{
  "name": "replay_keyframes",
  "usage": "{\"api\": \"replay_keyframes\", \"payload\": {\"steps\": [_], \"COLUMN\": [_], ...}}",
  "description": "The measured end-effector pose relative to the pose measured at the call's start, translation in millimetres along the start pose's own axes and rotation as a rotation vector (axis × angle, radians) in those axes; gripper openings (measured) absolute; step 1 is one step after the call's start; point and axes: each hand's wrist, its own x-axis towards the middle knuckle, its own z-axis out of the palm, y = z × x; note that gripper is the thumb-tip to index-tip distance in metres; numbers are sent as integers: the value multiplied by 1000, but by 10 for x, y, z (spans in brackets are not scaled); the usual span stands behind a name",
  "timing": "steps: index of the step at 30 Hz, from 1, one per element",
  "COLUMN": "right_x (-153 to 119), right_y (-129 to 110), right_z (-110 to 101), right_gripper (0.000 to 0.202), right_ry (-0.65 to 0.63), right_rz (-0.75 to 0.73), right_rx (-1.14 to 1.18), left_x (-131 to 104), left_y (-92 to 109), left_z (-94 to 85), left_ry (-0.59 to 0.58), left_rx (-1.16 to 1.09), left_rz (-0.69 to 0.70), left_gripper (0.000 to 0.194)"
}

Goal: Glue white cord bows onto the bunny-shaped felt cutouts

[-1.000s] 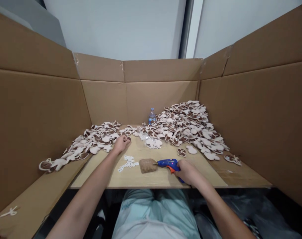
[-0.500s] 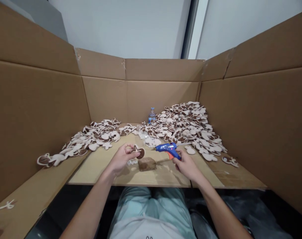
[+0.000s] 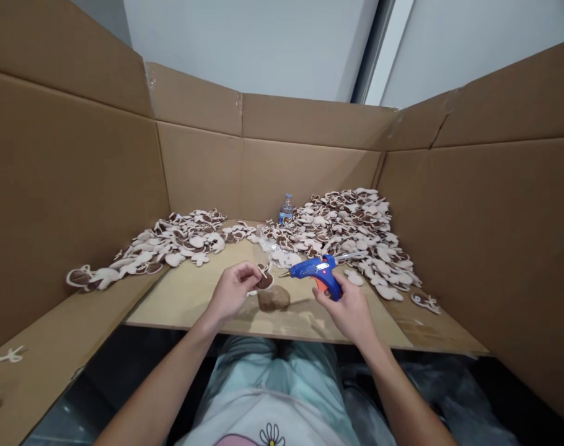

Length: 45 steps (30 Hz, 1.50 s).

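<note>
Pinched in my left hand (image 3: 234, 288) is a brown and white felt piece (image 3: 265, 280) with a small cream bow at its top. My right hand (image 3: 346, 305) is wrapped round the handle of a blue glue gun (image 3: 313, 269) with an orange trigger. The gun's metal nozzle points left, a short way from the felt piece; whether they touch I cannot tell. A clear glue stick (image 3: 351, 256) sticks out of the gun's back. Just below the felt piece lies a brown block (image 3: 273, 298) on the yellowish board (image 3: 189, 310).
A tall heap of felt pieces (image 3: 356, 223) rises at the back right, a lower heap (image 3: 170, 243) at the left. Between them stand a water bottle (image 3: 286, 210) and clear plastic wrap (image 3: 269, 243). Cardboard walls (image 3: 310, 121) enclose three sides. A loose cream bow (image 3: 8, 355) lies far left.
The glue gun's nozzle has come closer to the felt piece. My left fingers have shifted round the bow, and the view has tilted slightly.
</note>
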Motion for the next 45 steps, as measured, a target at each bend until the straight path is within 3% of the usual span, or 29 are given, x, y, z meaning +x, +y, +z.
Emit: {"api": "replay_keyframes", "payload": {"steps": [13, 45], "right_x": [-56, -71], "right_y": [-23, 41], "right_z": [118, 112], "right_gripper": [18, 22], "right_ry": [10, 67], "right_rz": [-100, -176], "right_rx": [-128, -121], "left_x": [-82, -75], "left_y": [146, 78], "left_z": [54, 7], "left_ry": [-77, -99], "left_rx": [50, -160], "left_rz": [-5, -80], "left_gripper": [13, 14]}}
